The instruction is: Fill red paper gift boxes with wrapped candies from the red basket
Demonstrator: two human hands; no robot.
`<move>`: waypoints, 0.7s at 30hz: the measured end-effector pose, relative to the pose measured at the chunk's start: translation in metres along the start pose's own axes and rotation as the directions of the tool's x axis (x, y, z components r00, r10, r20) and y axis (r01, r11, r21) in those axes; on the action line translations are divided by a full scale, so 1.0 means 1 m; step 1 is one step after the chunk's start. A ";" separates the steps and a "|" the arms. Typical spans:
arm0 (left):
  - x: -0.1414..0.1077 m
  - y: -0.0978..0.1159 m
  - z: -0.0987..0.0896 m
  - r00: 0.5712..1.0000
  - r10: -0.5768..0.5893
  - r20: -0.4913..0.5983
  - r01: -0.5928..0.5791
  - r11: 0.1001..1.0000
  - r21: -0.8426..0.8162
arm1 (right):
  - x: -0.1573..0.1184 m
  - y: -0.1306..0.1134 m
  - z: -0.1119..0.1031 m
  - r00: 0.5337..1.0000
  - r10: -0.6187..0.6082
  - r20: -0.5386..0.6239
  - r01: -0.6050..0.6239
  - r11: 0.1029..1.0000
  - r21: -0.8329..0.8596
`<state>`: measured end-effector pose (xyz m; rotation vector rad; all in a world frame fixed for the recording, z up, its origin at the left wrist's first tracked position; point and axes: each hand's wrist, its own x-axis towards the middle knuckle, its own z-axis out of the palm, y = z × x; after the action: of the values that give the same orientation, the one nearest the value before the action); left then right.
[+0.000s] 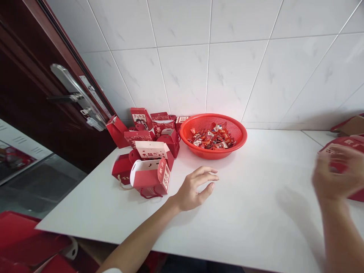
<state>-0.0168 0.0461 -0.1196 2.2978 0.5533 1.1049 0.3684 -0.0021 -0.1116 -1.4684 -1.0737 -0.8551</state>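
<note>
the red basket (212, 154) stood on the white surface (244, 227), with wrapped candies (211, 139) inside. just in front of it, my left grip (196, 188) was empty, thumb and fingers apart. left of the basket stood red boxes (152, 182). well to its right, my right grip (337, 172) blurred before red packaging (354, 141); i couldn't tell whether it was clamped.
</note>
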 end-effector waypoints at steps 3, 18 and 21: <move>0.006 0.018 -0.032 0.994 0.100 -0.041 -0.094 0.988 0.124 | -0.028 -0.054 0.013 0.949 -0.190 0.252 0.131 0.964 0.232; -0.037 0.027 -0.147 0.902 -0.410 -0.138 0.404 0.685 0.606 | -0.100 -0.099 0.028 0.648 -0.484 0.588 0.063 0.803 0.592; -0.032 0.026 -0.135 0.877 -0.465 -0.119 0.429 0.648 0.629 | -0.101 -0.100 0.028 0.638 -0.495 0.590 0.069 0.800 0.596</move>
<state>-0.1408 0.0458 -0.0511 2.4893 1.5972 0.6486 0.2391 0.0102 -0.1760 -1.1538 -2.0243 -0.0837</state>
